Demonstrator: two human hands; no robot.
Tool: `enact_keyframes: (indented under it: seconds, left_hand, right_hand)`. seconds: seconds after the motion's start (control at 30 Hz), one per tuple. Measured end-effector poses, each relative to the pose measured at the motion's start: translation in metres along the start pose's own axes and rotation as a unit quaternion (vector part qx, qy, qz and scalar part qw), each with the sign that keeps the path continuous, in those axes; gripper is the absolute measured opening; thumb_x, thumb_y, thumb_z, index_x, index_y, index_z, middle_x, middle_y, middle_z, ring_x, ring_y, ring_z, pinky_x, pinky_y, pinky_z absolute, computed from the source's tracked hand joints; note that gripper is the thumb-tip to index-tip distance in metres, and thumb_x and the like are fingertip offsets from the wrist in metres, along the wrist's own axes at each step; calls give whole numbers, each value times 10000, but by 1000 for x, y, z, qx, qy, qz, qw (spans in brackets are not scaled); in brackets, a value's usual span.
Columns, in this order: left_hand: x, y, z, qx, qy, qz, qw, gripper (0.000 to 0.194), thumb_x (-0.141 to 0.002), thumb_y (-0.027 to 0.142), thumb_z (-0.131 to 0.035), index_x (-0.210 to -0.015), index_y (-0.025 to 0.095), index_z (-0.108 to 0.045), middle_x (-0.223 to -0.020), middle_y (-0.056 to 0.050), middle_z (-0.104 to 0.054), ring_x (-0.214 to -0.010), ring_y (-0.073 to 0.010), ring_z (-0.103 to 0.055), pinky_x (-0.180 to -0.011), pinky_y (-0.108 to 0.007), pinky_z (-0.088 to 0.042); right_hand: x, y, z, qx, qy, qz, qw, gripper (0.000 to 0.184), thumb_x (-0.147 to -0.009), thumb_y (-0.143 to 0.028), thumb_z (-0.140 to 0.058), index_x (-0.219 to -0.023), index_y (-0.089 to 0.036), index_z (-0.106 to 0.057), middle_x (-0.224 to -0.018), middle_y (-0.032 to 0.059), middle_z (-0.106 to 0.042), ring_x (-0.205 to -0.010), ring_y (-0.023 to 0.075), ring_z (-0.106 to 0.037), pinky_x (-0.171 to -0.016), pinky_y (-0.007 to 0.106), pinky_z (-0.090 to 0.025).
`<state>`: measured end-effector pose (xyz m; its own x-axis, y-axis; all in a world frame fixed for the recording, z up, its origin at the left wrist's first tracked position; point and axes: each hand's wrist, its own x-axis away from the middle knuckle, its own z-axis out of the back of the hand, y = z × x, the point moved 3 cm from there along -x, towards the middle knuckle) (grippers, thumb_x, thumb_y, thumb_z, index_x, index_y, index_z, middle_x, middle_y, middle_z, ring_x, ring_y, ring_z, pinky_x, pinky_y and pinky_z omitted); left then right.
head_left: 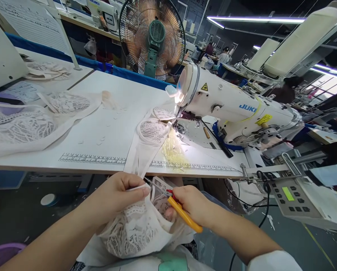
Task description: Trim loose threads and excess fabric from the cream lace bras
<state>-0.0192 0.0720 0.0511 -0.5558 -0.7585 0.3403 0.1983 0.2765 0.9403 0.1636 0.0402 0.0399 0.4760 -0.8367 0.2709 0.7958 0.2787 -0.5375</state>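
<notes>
My left hand (126,194) pinches the edge of a white lace bra (136,231) that hangs over my lap, just below the table's front edge. In my right hand (191,203) is a pair of scissors with orange and red handles (187,216); its blades point left, toward the fabric by my left fingertips. Whether the blades touch the fabric I cannot tell. Another white lace bra piece (152,130) lies under the needle area of the sewing machine (222,94), with white strips running down over the table edge toward my left hand.
White lace bras (30,124) are spread on the table's left. A printed ruler (92,159) runs along the front edge, with yellowish scraps (174,148) near the machine. Behind the table stands a large fan (153,37). A control panel (294,195) juts out at the right.
</notes>
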Motion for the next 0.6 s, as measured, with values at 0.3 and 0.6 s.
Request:
enact_keyframes:
  seconds: [0.3, 0.6]
  left_hand:
    - [10, -4, 10, -45, 85, -41, 995, 303, -720, 446, -593, -606, 169, -632, -541, 23, -471, -528, -115, -398, -473, -209, -328]
    - [27, -6, 16, 48, 155, -58, 985, 241, -657, 424, -699, -702, 191, -742, -689, -49, -695, -585, -145, -552, -494, -189, -432]
  right_hand:
    - [12, -4, 15, -40, 155, 84, 984, 533, -757, -721, -352, -646, -200, -324, -599, -24, -396, -522, 98, -308, -494, 228, -270]
    - [17, -19, -23, -3, 157, 165, 974, 368, -713, -496, -637, -813, -178, -482, -734, 44, -565, -659, 161, -529, -589, 255, -398]
